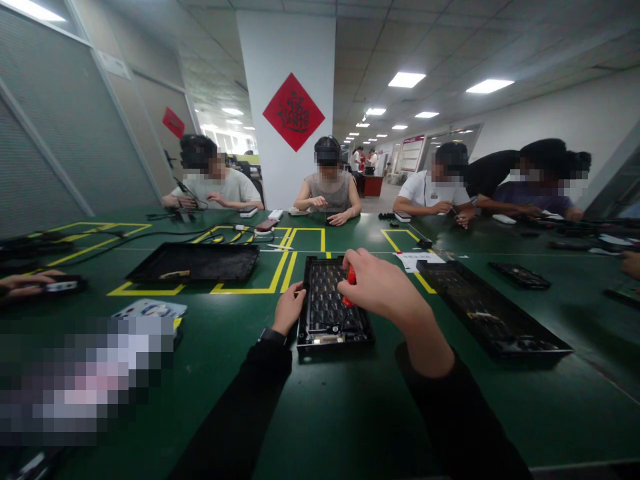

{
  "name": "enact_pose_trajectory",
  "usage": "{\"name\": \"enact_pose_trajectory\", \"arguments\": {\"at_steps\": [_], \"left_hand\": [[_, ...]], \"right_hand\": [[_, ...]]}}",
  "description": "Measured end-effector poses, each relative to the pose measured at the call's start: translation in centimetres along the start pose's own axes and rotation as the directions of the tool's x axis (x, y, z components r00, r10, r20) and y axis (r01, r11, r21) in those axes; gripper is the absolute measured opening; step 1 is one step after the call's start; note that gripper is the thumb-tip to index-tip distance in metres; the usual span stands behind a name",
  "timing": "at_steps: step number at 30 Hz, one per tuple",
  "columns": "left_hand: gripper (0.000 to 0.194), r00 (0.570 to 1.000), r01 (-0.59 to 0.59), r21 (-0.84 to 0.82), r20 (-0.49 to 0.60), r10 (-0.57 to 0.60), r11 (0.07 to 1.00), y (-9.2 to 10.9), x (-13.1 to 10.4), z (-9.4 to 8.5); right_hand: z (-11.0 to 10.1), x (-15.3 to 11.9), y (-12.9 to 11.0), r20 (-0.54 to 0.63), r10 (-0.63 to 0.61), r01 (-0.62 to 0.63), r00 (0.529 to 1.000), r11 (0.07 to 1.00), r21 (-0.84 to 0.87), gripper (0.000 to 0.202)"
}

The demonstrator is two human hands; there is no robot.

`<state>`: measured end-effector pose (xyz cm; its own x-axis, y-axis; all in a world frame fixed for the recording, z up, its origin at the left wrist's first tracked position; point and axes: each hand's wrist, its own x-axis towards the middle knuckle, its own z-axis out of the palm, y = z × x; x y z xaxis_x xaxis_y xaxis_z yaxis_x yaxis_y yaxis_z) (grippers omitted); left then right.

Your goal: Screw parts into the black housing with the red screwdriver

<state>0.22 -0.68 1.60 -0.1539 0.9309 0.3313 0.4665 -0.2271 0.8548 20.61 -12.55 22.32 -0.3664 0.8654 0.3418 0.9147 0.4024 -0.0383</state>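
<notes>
My right hand (373, 283) grasps the red tool (351, 275) over the black case (320, 288), whose long axis runs away from me. I see my left hand (289, 311) at its left edge, grip unclear.

Green table (330, 413) below left hand (289, 310) and right hand (377, 283), yellow tape lines (320, 231) on it; white pillar (285, 47) straight beyond both, red diamond sign (294, 87) with dark lettering; grey partition (50, 127) far left of left hand; pale wall (550, 107) far right of right hand; reddish desk (371, 187) way back; tiled ceiling (360, 37) overhead, lit panels (407, 80)
</notes>
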Motion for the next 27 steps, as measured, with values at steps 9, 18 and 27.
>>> {"name": "enact_pose_trajectory", "arguments": {"at_steps": [9, 18, 27], "left_hand": [[0.032, 1.0, 0.009, 0.012, -0.006, -0.009, 1.0, -0.09, -0.02, -0.02], [0.033, 1.0, 0.028, -0.002, 0.004, -0.028, 1.0, 0.14, -0.04, -0.02], [0.032, 1.0, 0.01, 0.008, -0.004, -0.01, 1.0, 0.27, -0.13, -0.03]], "right_hand": [[0.15, 0.16, -0.12, -0.016, 0.019, -0.019, 1.0, 0.999, -0.043, 0.026], [0.11, 0.22, 0.02, -0.014, 0.042, -0.042, 0.999, 0.999, -0.029, 0.036], [0.11, 0.17, -0.14, -0.006, 0.025, -0.025, 1.0, 1.0, -0.001, 0.032]]}}
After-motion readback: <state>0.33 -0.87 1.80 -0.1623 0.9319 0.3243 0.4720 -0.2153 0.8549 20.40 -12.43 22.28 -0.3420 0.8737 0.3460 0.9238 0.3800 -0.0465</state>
